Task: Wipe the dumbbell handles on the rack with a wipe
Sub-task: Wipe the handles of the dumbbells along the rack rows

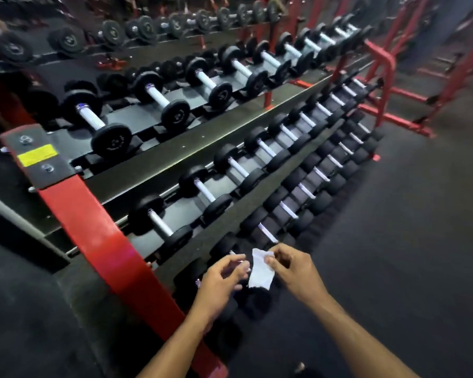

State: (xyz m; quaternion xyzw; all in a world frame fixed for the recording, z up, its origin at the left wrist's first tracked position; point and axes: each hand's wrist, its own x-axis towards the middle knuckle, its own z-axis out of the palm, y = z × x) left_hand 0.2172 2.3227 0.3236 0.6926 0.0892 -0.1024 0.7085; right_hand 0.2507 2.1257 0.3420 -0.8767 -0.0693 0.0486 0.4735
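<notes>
Right hand [292,271] pinches wipe [260,270] | red rack [93,222] | dark floor [410,241]

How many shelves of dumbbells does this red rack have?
3: the top shelf up high, the middle shelf below it, and the bottom shelf nearest the floor, behind the right hand pinching the wipe. Its near end is hidden.
</notes>
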